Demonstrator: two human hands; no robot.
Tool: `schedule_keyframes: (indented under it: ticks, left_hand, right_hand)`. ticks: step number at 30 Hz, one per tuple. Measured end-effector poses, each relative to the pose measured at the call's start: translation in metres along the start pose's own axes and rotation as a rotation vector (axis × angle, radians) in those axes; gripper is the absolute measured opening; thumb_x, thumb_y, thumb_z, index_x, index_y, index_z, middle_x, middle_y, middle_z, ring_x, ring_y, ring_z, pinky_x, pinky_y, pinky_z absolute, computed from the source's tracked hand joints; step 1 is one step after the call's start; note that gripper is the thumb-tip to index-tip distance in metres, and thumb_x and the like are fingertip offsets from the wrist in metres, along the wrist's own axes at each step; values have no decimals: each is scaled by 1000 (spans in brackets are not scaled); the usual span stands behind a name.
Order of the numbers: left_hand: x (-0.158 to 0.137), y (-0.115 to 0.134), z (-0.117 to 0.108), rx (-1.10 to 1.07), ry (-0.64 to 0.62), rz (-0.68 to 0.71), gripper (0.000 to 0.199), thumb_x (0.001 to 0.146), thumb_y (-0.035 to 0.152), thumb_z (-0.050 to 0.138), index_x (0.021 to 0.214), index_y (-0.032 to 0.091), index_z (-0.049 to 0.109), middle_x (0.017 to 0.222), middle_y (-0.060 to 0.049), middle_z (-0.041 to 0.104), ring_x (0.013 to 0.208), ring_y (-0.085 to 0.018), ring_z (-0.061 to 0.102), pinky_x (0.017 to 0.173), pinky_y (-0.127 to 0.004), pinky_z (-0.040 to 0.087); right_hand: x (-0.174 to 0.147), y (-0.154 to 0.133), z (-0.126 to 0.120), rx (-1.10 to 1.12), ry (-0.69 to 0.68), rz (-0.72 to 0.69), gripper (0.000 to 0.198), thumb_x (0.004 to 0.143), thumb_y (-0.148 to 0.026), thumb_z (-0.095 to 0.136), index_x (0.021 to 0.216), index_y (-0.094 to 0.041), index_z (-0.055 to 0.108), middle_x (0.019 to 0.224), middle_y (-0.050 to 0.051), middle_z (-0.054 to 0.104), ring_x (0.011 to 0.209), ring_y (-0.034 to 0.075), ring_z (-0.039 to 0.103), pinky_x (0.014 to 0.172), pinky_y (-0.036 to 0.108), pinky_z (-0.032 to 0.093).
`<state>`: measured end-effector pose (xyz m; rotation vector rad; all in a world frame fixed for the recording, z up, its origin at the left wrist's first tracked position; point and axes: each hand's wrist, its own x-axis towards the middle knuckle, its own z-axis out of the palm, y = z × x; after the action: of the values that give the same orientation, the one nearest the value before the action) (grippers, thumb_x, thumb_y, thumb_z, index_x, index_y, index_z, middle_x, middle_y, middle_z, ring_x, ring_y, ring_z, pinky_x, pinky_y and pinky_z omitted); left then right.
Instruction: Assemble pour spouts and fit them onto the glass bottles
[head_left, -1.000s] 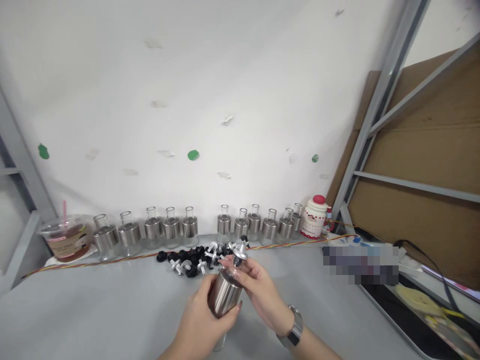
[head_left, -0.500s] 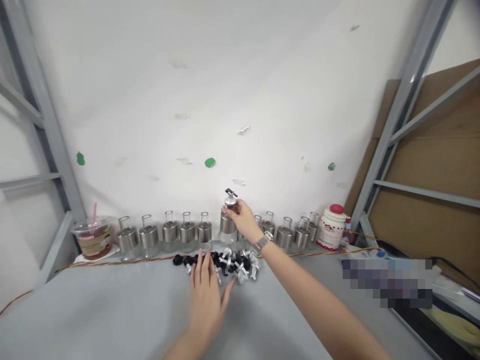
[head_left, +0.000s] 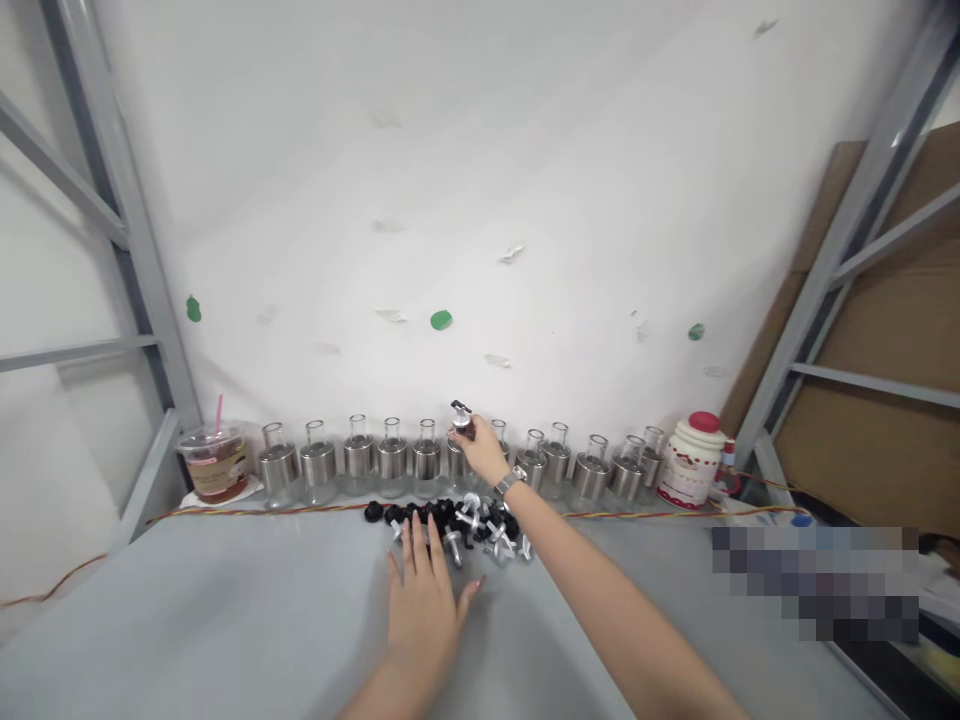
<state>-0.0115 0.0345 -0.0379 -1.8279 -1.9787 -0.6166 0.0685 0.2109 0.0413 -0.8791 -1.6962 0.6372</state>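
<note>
1. Head view, change: the capped btl (head_left: 456,459), approx. 1 s ago tilted in the L hand over the near desk, is now upright at the back, filling the gap in the row. Means, by my reading: fitting on this unit looks done & it's being put back; whether base touches desk is hidden.
2. R hand (head_left: 480,450): fingers closed round the capped btl's neck, just under its silver/blk stopper (head_left: 460,417). Watch (head_left: 511,481) on wrist.
3. L hand (head_left: 424,605): off the btl now; spread, palm down over the desk (head_left: 225,600), holding nothing, fingertips at near edge of the loose stoppers.
4. Loose stoppers (head_left: 501,541): silver & blk, mixed heap, no tray, in front of row ctr.
5. Open btls (head_left: 278,466), qty 11: clear glass w/ steel sleeve, no stoppers; 5 to L of capped btl, 6 to R. No fill visible; inside sleeves can't tell.
6. Plastic cup (head_left: 216,478), far L: brown drink, pink straw (head_left: 219,412), on white napkin (head_left: 253,486).
7. White jar (head_left: 688,465), R end: red lid on; contents n/a, hidden.
8. Misc.: red/yellow wire (head_left: 300,511) along desk, in front of row.
</note>
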Motion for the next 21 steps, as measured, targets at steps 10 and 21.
schedule_keyframes:
  ticks: [10,21]
  left_hand:
    - [-2,2,-6,48,-131,10,64,77,45,46,128,8,36,134,-24,34,121,-37,32,93,-53,29]
    - [5,3,-19,-444,-38,46,48,82,36,40,123,12,42,134,-17,36,124,-31,28,96,-48,30]
  right_hand:
    - [-15,-6,-2,-212,97,21,33,73,-20,53,105,-14,54,104,12,58,99,24,51,88,39,37]
    - [-154,-25,-68,-553,-144,3,15,78,-17,50,85,-18,62,82,7,60,79,22,55,72,32,41]
